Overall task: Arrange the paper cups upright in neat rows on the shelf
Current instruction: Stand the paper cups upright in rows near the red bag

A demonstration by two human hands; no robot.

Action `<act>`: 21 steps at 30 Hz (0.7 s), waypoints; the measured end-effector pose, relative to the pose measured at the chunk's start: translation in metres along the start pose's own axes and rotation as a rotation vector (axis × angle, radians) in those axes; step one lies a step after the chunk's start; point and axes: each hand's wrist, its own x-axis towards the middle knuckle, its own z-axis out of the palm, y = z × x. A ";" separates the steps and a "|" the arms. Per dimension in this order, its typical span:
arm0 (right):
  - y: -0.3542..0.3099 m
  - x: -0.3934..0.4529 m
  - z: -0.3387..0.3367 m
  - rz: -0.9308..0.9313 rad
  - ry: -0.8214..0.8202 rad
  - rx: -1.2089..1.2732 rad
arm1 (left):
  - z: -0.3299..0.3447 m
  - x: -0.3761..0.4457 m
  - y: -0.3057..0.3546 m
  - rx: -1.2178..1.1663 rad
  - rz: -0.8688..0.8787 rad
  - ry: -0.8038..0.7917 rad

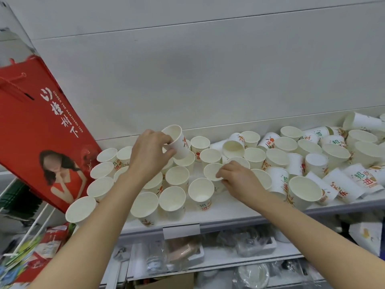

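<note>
On shelf (229, 213) | left grip (149, 152) clasps tilted cup (177, 140) | right grip (235, 178) pinches upright cup (211, 171) rim

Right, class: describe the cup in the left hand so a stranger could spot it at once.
Find the red box left of the shelf. Just right of it, the left hand grips a cup. It alone is lifted and tilted above the standing cups.

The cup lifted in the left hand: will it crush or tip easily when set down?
The cup looks like thin, empty paper, so probably light and crushable. The left hand grips it tilted. Cups on their sides at right suggest nudges topple them.
</note>
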 end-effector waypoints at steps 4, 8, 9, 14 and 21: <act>-0.006 0.012 0.004 -0.039 0.000 0.086 | -0.004 -0.008 0.015 -0.019 0.108 -0.036; 0.009 0.006 -0.014 -0.047 0.068 0.142 | -0.010 -0.020 0.039 -0.099 0.241 0.006; 0.016 0.005 -0.020 -0.025 0.103 0.142 | -0.009 -0.024 0.046 -0.130 0.269 0.013; 0.042 0.003 -0.041 0.153 0.192 0.127 | 0.010 -0.052 0.085 -0.210 0.411 -0.014; 0.053 0.007 -0.052 0.320 0.212 0.196 | 0.034 -0.072 0.095 -0.240 0.480 -0.163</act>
